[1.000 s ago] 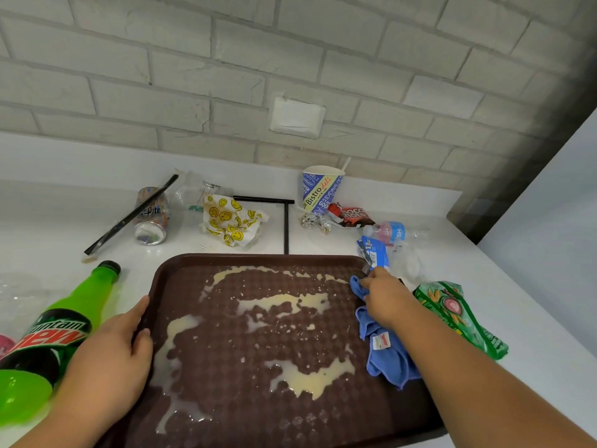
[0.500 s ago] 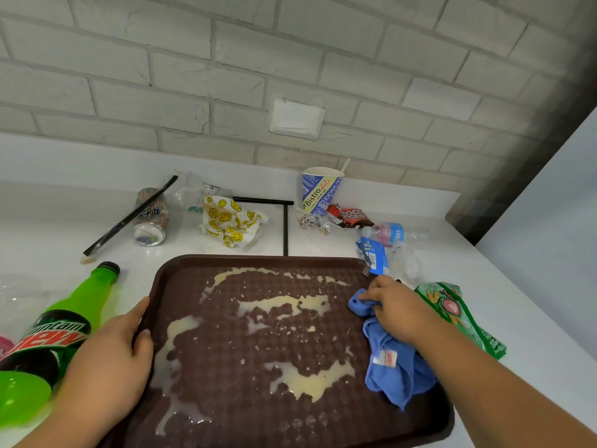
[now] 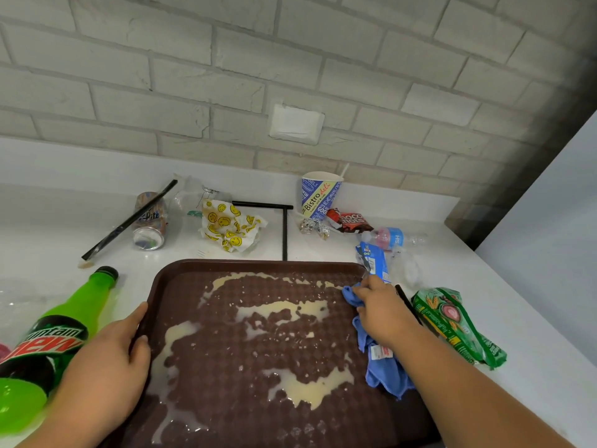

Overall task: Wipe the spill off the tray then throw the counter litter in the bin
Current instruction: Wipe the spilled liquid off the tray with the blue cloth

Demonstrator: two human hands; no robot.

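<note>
Your left hand (image 3: 106,367) grips the near left rim of the brown tray (image 3: 258,264), thumb hooked over the edge onto the inside. Your right hand (image 3: 384,312) is curled around a bunched blue cloth (image 3: 386,373), pinching its far end down on the tray close to the far right corner, while the rest of the cloth trails back along the right side under your wrist. Between your hands the creamy spill (image 3: 307,388) lies in patches over the tray's textured floor, from the near left side to the far edge. Left of the tray, a green soda bottle (image 3: 61,324) lies on the white counter (image 3: 533,350), cap pointing away from you. On the right, just beside the tray, sits a crumpled green wrapper (image 3: 452,324), with a blue packet (image 3: 374,261) at the far right corner. Farther back you have a tipped can (image 3: 150,221) with a black straw (image 3: 129,219) across it, a smiley-print wrapper (image 3: 229,229), a paper cup (image 3: 319,195) standing upright, a red snack wrapper (image 3: 350,221) and a small plastic bottle (image 3: 392,237) on its side.
</note>
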